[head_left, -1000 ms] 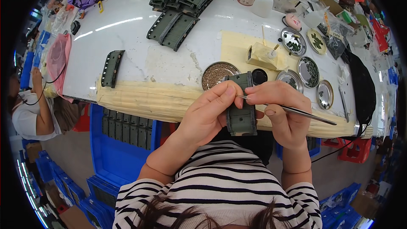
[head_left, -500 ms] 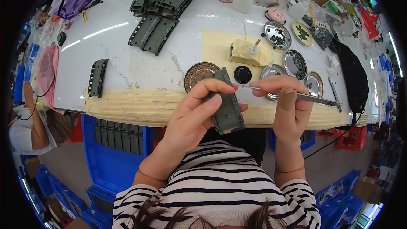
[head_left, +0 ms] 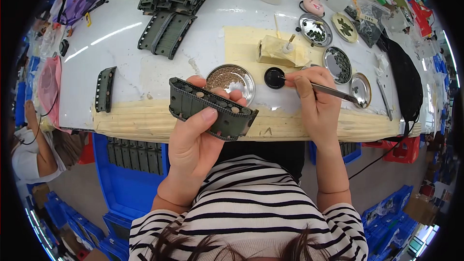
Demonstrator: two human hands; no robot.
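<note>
In my left hand (head_left: 191, 137) I hold a dark green curved model part (head_left: 185, 106) with ridged edges, tilted so a row of round brownish discs along its side faces up. My thumb presses its near edge, and other fingers show behind it. My right hand (head_left: 319, 104) is closed around metal tweezers (head_left: 338, 94), whose tip reaches the rim of a small round black dish (head_left: 274, 79). Whether anything is in the tip is too small to tell. Just beyond the part sits a round metal dish (head_left: 248, 84) with brown bits in it.
Metal dishes (head_left: 366, 97) and a yellow block (head_left: 276, 54) stand at the right. Similar green parts (head_left: 166, 34) are stacked at the far left; a single one (head_left: 104, 89) lies left. A blue crate (head_left: 128, 188) is below the table's edge. Another person's arm (head_left: 41, 145) shows far left.
My left hand has moved left and turned the green part so its disc-lined side shows. The tweezers' tip has left the part and moved to the black dish.
</note>
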